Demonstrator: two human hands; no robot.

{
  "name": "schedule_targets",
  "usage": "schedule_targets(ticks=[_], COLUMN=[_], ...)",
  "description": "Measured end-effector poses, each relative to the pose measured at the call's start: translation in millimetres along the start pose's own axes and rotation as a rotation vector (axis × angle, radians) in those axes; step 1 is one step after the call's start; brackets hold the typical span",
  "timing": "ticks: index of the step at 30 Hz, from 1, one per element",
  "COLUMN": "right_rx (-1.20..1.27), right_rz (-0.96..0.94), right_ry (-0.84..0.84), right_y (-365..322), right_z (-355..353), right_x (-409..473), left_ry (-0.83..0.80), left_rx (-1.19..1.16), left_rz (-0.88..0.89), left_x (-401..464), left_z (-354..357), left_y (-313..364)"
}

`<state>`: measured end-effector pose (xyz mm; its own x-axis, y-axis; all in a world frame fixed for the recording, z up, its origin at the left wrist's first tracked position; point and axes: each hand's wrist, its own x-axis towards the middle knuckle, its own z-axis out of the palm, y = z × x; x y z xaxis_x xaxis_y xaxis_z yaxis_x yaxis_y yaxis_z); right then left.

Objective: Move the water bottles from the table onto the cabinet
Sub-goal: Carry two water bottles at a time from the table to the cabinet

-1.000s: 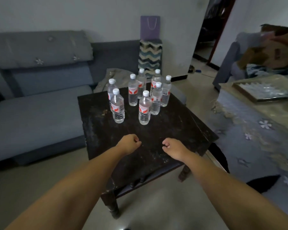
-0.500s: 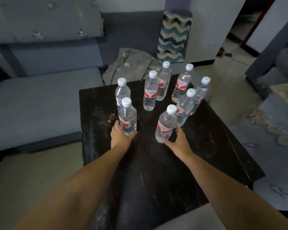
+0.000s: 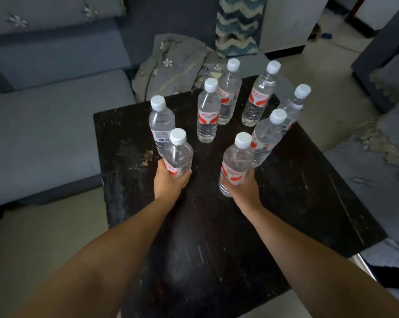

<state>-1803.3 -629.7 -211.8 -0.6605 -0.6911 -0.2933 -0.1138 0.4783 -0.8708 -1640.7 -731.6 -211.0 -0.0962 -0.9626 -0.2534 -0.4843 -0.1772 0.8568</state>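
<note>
Several clear water bottles with white caps and red labels stand on a dark, scuffed table. My left hand is wrapped around the lower part of the near-left bottle. My right hand grips the base of the near-right bottle. Behind them stand a bottle at the left, one in the middle, and others at the back right. The cabinet is not in view.
A grey-blue sofa runs along the left and behind the table, with a crumpled grey cloth on it. A zigzag-patterned cushion leans at the back. A torn floral rug lies on the floor to the right.
Both hands have gone from loose fists near the table's front edge to the two nearest bottles and closed around them. The view has moved closer over the table.
</note>
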Motion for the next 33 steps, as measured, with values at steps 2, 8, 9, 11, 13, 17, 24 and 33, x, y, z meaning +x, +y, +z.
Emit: schedule_targets(ticks=[2,8,9,11,13,17,24,33], right_rx=[-0.018,-0.04,-0.039,-0.032,-0.018,0.04,0.133,0.177], right_rz=[0.006,0.098,0.118,0.149,0.178,0.2,0.258,0.503], right_ry=[0.004,0.102,0.121,0.166,0.207,0.316,0.585,0.965], right_y=[-1,19,25,34,41,69,135,240], right_z=[-6,-49,-59,-84,-107,-173,-273,-325], right_x=[-5,-43,-50,-68,-85,-143,-284,-495], left_ry=[-0.056,-0.294,-0.336,-0.429,-0.496,-0.669,-0.959,-1.449], left_rx=[0.042,0.187,0.206,0.239,0.273,0.335,0.378,0.495], left_rz=[0.03,0.128,0.148,0.176,0.193,0.284,0.43,0.715], left_x=[-7,-50,-59,-80,-97,-158,-299,-490], left_z=[0,20,26,39,52,87,149,212], left_y=[5,25,29,40,48,65,73,46])
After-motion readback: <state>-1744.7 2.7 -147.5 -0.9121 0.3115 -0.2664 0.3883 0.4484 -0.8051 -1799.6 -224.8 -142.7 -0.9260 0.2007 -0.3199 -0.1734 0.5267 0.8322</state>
